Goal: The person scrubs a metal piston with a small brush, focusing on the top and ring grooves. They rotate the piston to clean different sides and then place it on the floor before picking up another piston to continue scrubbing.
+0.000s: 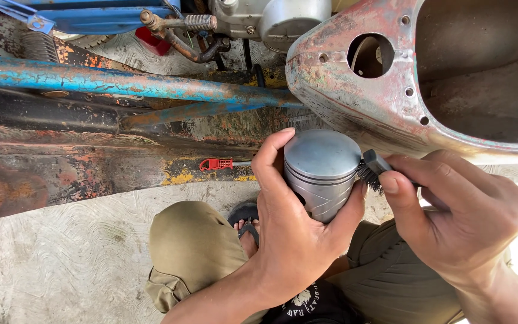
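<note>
Piston (322, 174) upright, crown up, seemingly slightly tilted.

Bright daylight; overexposed glare bottom right; soft shadows; sharp focus

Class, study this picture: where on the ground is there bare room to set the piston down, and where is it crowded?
Free: the pale concrete floor, bordered by the rusty plate above and the person's knee at right. Crowded: around the red-handled tool, the blue frame tube and the worn body shell, beside the left hand gripping the piston.
</note>
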